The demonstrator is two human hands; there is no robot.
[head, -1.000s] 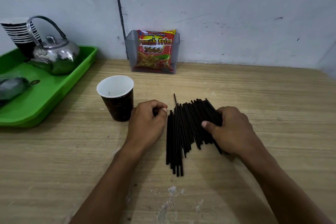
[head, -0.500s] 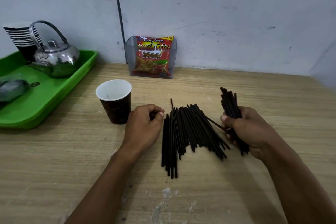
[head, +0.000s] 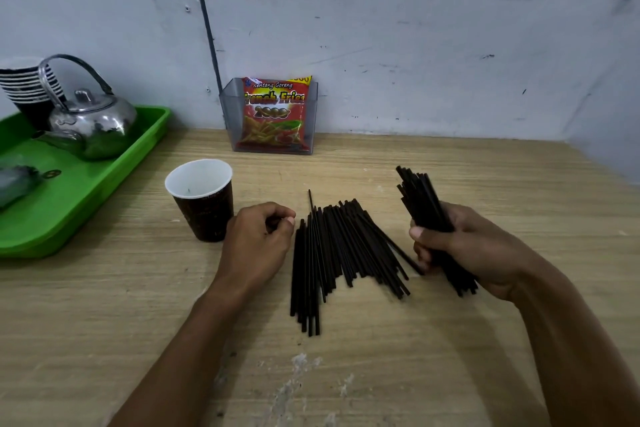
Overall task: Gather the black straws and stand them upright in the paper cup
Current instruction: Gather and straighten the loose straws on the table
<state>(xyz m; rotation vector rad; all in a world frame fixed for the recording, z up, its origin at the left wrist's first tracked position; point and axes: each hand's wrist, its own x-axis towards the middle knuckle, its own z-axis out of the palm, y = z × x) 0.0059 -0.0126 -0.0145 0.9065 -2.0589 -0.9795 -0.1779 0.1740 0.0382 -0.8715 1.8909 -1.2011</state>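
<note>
A bunch of thin black plastic straws (head: pixel 424 204) is held tight in the right hand (head: pixel 467 250), likely for the white-rimmed brown paper cup (head: pixel 202 199) standing empty nearby, while the left hand (head: pixel 258 239) is curled shut on the wooden surface (head: pixel 485 184) beside the loose pile (head: pixel 339 253).

blk straws (head: pixel 341 250), green tray (head: pixel 104 180), silver kettle (head: pixel 91 121)

The wooden table (head: pixel 450 340) carries loose black straws (head: pixel 332 253), a paper cup (head: pixel 204 204), a green tray (head: pixel 114 180) and a clear snack holder (head: pixel 270 121).
</note>
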